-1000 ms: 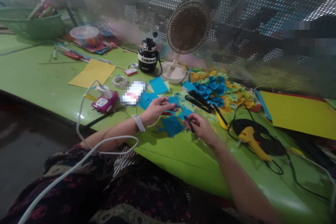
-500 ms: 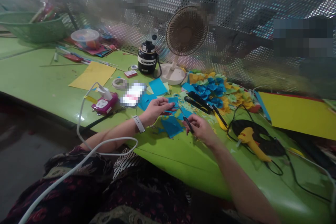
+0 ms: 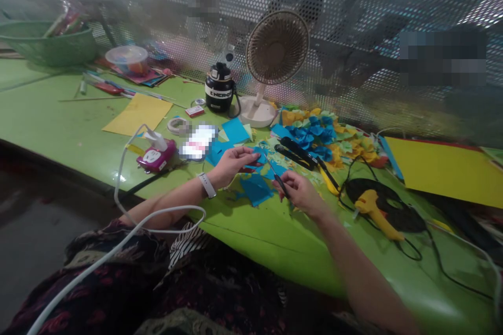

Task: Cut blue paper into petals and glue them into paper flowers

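My left hand (image 3: pixel 232 166) pinches a small piece of blue paper (image 3: pixel 258 156) between its fingers, and a white watch band sits on that wrist. My right hand (image 3: pixel 301 192) is shut on a pair of small black-handled scissors (image 3: pixel 280 185), with the thin blades pointing up-left towards the blue piece. Loose blue paper scraps (image 3: pixel 256 190) lie on the green table (image 3: pixel 283 241) just below both hands. The blades seem near the paper, but I cannot tell whether they touch it.
Past the hands lie a heap of blue, yellow and green paper flowers (image 3: pixel 316 136) and a black-handled tool (image 3: pixel 294 153). A yellow glue gun (image 3: pixel 373 209) with black cord lies right, near a yellow card (image 3: pixel 444 172). A pink socket (image 3: pixel 156 156) trails white cable across my lap.
The whole view has shifted slightly left and the hands have barely moved. The scissors stay in my right hand, and the blue piece stays in my left.
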The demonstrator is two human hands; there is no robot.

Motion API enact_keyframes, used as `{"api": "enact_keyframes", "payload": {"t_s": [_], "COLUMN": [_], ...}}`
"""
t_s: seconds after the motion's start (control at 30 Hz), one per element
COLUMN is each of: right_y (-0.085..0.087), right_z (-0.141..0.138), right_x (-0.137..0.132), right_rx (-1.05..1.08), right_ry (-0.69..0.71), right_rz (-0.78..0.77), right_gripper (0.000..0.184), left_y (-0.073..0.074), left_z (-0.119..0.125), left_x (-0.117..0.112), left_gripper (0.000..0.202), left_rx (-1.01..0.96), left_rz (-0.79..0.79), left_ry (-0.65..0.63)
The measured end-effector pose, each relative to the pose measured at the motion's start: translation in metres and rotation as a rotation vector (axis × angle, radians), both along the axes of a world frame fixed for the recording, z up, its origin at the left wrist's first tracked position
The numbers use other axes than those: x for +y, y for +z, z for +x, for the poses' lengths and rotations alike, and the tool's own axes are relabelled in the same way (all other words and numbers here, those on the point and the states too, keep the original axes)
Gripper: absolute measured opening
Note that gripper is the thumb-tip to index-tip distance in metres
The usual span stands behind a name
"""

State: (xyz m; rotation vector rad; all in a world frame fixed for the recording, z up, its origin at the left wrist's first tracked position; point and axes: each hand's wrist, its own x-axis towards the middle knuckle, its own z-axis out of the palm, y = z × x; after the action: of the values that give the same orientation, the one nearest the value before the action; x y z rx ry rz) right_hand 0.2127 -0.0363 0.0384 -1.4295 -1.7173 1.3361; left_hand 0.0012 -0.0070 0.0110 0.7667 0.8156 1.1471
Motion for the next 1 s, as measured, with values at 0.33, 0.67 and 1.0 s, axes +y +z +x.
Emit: {"api": "enact_keyframes", "payload": {"t_s": [0.33, 0.67, 1.0], "right_y": [0.0078, 0.0063, 0.0065], "right_z": [-0.0016, -0.0024, -0.0006], "right_x": [-0.0037, -0.0024, -0.0033], "right_rx": [-0.019, -0.041, -0.083], "right_ry": [0.023, 0.007, 0.031], "right_rz": [-0.02, -0.041, -0.017], "right_gripper": [0.055, 0.06, 0.059], "left_y": [-0.0021, -0.0059, -0.0034], "left_z": [0.0019, -0.0005, -0.0008], "left_x": [0.0004, 0.0024, 0.002], "left_gripper": [0.036, 0.036, 0.029], "left_rx": [0.04, 0.054, 0.083], "left_rz": [0.007, 0.023, 0.033], "left_ry": [-0.039, 0.001, -0.032]}}
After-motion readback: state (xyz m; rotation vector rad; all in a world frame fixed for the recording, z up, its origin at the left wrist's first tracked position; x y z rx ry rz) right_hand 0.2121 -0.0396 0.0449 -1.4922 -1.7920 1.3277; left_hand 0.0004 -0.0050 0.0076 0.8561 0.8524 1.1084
